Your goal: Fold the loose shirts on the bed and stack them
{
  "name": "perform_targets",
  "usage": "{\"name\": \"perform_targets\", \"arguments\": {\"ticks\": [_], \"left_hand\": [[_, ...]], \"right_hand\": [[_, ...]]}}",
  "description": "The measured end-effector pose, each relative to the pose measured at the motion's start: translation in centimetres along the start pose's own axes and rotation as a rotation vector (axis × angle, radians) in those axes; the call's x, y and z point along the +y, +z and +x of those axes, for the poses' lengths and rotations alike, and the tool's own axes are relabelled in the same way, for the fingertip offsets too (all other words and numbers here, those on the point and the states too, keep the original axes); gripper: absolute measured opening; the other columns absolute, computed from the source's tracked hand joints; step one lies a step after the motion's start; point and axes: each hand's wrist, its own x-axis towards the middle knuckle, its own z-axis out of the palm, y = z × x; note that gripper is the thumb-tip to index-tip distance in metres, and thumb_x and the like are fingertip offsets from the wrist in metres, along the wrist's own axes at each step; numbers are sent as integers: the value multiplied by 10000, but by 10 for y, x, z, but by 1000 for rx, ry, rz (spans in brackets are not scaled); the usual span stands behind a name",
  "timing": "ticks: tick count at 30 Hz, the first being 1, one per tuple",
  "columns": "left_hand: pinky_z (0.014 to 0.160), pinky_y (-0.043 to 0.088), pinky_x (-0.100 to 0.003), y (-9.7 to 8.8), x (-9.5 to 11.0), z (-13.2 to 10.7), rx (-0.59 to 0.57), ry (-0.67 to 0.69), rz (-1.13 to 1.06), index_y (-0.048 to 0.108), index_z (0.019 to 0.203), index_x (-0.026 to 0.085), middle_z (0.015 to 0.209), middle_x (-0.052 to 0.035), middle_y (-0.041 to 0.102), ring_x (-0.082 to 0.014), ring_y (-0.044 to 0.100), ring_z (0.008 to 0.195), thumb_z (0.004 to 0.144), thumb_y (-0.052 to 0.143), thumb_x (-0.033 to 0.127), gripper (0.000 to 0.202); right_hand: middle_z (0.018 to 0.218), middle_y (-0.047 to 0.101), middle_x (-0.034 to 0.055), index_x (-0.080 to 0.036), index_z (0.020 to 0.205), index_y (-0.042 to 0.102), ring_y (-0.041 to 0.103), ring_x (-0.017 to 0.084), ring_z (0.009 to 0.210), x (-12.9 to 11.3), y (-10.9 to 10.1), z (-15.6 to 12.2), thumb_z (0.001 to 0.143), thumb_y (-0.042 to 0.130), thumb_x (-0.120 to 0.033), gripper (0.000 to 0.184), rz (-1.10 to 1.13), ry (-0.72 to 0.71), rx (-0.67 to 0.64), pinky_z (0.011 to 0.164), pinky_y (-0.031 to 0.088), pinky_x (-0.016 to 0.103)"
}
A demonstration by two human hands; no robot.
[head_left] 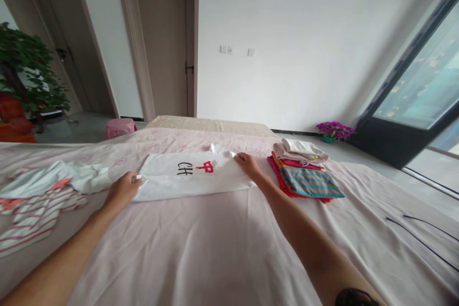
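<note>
A white T-shirt (165,184) with black and red lettering lies sideways on the pink sheet, doubled into a long strip. At its left end, my left hand (125,186) is closed on the hem edge. My right hand (248,164) pinches the far edge near the collar, at the shirt's right end. The cloth stretches fairly flat between both hands, with its near edge resting on the sheet.
To the right stands a stack of folded clothes (311,181), striped and plain. Loose rumpled clothes (46,201) lie at the left. The bed sheet (215,248) has soft creases. Thin dark cords (423,244) lie at the right. A pink stool (121,126) stands beyond the bed.
</note>
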Motion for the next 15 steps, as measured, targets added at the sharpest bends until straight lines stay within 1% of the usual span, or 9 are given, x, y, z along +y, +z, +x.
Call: {"name": "perform_targets", "arguments": {"ticks": [3, 5, 7, 9, 11, 12, 13, 15], "left_hand": [[718, 477, -339, 9, -5, 4, 23, 0, 73, 645, 1043, 179, 898, -112, 735, -294, 686, 844, 841, 452, 431, 376], [727, 481, -346, 9, -4, 1, 21, -3, 91, 626, 1098, 177, 894, -111, 731, -294, 690, 836, 872, 409, 465, 425], [734, 485, -359, 6, -1, -4, 13, -20, 93, 597, 1163, 169, 897, -116, 725, -303, 690, 845, 892, 371, 506, 488], [744, 487, -382, 2, 3, -10, 19, -46, 96, 549, 1242, 156, 915, -128, 721, -324, 686, 869, 897, 351, 562, 569], [759, 485, -410, -3, 5, -16, 12, -47, 112, 495, 1307, 143, 959, -148, 716, -349, 678, 911, 880, 360, 624, 657], [766, 484, -423, -5, 5, -18, 0, -37, 129, 480, 1320, 140, 996, -162, 710, -361, 672, 938, 863, 377, 655, 696], [768, 483, -439, -7, 4, -20, -19, -28, 153, 487, 1311, 145, 1035, -176, 701, -374, 665, 961, 843, 392, 684, 720], [744, 481, -479, -10, 0, -23, -64, -35, 217, 556, 1226, 176, 1096, -199, 676, -405, 655, 977, 803, 401, 744, 725]], "right_hand": [[825, 672, 37, -159, 883, 688, 592, 176, 757, 13, 16, 15, 891, 489, -392, 306, -48, 69, -17, 647, 404, 242], [870, 696, 56, -165, 913, 709, 620, 200, 802, 20, 23, 17, 888, 504, -369, 290, -85, 107, -24, 690, 422, 262], [924, 715, 65, -180, 965, 719, 639, 213, 845, 25, 25, 16, 896, 502, -361, 291, -119, 133, -36, 732, 436, 274], [1027, 722, 74, -197, 1066, 710, 647, 216, 924, 28, 20, 12, 892, 514, -338, 298, -154, 150, -43, 787, 444, 274], [1133, 704, 98, -197, 1164, 680, 639, 225, 1010, 32, 8, 5, 885, 519, -323, 346, -198, 182, -35, 831, 444, 278], [1158, 696, 115, -189, 1182, 672, 636, 235, 1035, 34, 1, 0, 885, 516, -330, 364, -224, 206, -31, 840, 446, 287], [1155, 695, 135, -177, 1174, 675, 639, 249, 1038, 36, -6, -5, 886, 512, -348, 373, -248, 232, -27, 839, 450, 302], [1069, 714, 160, -161, 1099, 700, 659, 277, 980, 38, -20, -17, 878, 522, -413, 380, -289, 286, -35, 808, 460, 337]]}}
